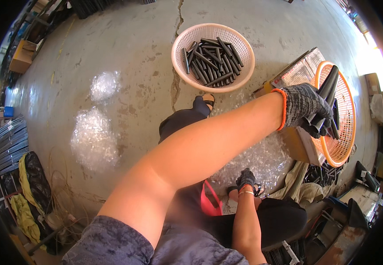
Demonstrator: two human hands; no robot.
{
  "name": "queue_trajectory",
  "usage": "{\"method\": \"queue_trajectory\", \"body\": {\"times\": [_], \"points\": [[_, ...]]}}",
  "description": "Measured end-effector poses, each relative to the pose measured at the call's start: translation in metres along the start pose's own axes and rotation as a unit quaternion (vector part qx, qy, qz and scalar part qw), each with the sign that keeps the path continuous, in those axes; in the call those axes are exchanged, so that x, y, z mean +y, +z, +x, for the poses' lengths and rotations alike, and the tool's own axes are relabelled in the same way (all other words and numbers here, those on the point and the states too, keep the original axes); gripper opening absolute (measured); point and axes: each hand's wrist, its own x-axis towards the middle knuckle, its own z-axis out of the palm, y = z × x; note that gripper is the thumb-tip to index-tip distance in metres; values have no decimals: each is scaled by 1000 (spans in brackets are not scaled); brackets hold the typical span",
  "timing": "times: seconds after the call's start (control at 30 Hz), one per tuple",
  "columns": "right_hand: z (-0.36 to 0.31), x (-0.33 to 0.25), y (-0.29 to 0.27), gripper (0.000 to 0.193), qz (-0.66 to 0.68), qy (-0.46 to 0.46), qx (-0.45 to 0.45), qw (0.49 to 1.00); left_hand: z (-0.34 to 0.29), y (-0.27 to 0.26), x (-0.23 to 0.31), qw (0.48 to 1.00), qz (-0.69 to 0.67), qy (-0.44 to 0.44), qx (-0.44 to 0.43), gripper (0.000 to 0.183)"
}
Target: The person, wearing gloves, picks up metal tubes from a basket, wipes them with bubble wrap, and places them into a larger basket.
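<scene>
My left hand, in a grey knitted glove with an orange cuff, reaches across to the right. Its fingers are wrapped round a few black tubes over the orange plastic basket. The basket is tilted on its side edge, and more black tubes show inside it behind the hand. Low beside my feet is my right hand, also gloved. Its fingers look curled, and whatever they may hold is hidden. Clear plastic scraps lie on the floor around it.
A pale pink basket of black tubes stands ahead on the concrete floor. Two heaps of clear plastic lie to the left. A cardboard box stands by the orange basket. More black pieces lie below it; metal bars are stacked far left.
</scene>
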Motion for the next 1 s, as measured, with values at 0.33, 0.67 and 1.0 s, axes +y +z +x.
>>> {"method": "queue_trajectory", "body": {"times": [0.33, 0.67, 1.0], "points": [[-197, -240, -129, 42, -160, -760, 361, 516, -3, 7, -3, 999, 28, -18, -21, 22], [-48, -122, -49, 22, -379, -610, 348, 602, 3, -10, -4, 999, 25, -33, -25, 29], [-91, -131, -68, 27, 218, -274, -13, 937, -5, -12, 2, 999, -5, -24, -36, 29]]}}
